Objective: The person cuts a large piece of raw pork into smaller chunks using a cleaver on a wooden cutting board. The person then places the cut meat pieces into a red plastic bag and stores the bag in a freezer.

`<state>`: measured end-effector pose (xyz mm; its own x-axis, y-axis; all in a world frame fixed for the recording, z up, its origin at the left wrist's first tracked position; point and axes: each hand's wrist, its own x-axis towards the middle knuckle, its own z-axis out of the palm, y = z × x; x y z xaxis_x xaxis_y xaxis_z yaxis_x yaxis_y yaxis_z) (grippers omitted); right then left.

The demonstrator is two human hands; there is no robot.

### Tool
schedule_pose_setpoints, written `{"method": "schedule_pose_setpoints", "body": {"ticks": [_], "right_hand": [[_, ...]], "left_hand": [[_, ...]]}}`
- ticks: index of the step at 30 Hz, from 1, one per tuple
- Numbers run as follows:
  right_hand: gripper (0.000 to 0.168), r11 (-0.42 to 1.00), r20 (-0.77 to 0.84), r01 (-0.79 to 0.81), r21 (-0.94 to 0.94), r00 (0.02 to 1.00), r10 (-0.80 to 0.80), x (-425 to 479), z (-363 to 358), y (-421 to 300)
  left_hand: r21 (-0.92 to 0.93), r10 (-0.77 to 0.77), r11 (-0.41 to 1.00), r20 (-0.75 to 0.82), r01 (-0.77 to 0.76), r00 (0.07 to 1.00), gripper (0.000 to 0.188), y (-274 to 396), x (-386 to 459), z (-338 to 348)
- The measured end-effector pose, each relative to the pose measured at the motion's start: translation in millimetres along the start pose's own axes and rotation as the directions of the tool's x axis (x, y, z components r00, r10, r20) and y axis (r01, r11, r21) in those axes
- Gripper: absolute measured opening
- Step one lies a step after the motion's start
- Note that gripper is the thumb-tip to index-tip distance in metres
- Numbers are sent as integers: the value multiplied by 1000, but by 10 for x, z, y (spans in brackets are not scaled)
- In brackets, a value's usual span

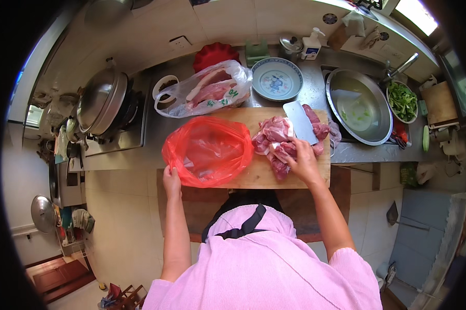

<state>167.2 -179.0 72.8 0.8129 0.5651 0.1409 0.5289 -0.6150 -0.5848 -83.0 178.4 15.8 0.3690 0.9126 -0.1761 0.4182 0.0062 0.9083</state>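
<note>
My left hand (pixel 172 181) grips the near left rim of a red plastic bag (pixel 209 155), which is spread wide at its mouth. The bag lies partly over a wooden cutting board (pixel 240 180). Over the board's right half, my right hand (pixel 304 161) has its fingers on a piece of raw meat (pixel 285 150) in a pile of raw meat chunks (pixel 275 130). A cleaver blade (pixel 301 123) lies flat among the chunks, just beyond my right fingers; its handle is hard to make out. More meat (pixel 316 122) sits at its right.
Behind the board are a clear plastic bag (pixel 217 87) with meat inside and a patterned bowl (pixel 277 79). A steel basin (pixel 359 106) of water stands in the sink at right, near a bowl of greens (pixel 402 101). A lidded wok (pixel 103 100) occupies the stove at left.
</note>
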Motion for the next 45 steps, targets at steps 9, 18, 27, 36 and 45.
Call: {"method": "schedule_pose_setpoints", "body": {"ticks": [9, 18, 27, 36, 45], "right_hand": [[71, 944, 85, -228, -238, 963, 254, 607, 266, -296], [13, 555, 104, -426, 714, 849, 518, 418, 292, 176], [22, 50, 501, -529, 847, 826, 258, 541, 587, -1078], [53, 956, 12, -186, -228, 981, 194, 747, 346, -585], [40, 874, -145, -320, -367, 947, 286, 973, 475, -246]], "left_hand": [[-33, -1, 999, 75, 3, 997, 30, 13, -139, -27], [394, 106, 905, 155, -160, 982, 27, 45, 12, 51], [-79, 81, 995, 248, -63, 965, 22, -246, 175, 186], [-375, 38, 924, 288, 76, 957, 15, 75, 212, 108], [412, 389, 845, -36, -341, 921, 19, 257, 359, -161]]}}
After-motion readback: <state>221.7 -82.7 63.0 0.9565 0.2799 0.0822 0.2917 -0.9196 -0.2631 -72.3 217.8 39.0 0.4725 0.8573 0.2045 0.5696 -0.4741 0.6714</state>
